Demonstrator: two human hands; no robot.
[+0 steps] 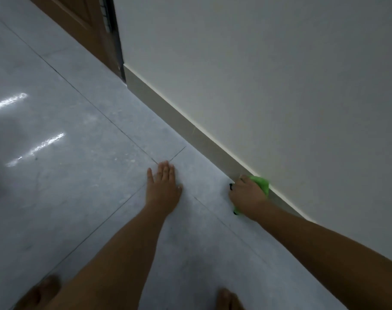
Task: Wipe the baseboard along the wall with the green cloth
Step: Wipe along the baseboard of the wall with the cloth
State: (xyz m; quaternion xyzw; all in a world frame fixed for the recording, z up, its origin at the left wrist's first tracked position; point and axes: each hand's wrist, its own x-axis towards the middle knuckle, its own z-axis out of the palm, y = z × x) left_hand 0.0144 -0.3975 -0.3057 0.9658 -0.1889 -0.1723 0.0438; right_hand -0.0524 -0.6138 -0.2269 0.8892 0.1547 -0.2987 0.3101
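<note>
A grey-beige baseboard [186, 128] runs diagonally along the foot of the white wall, from the door frame at upper left down to the right. My right hand [247, 194] grips a bunched green cloth [262, 182] and presses it against the baseboard. Most of the cloth is hidden under the hand; a green edge shows above the knuckles and another bit below the wrist. My left hand [162, 184] lies flat on the floor tile, fingers spread, a short way left of the right hand and holding nothing.
Glossy grey floor tiles [67, 175] with thin joints fill the left and the bottom. A brown wooden door [83, 23] and its dark frame stand at upper left where the baseboard ends. My knees show at the bottom edge.
</note>
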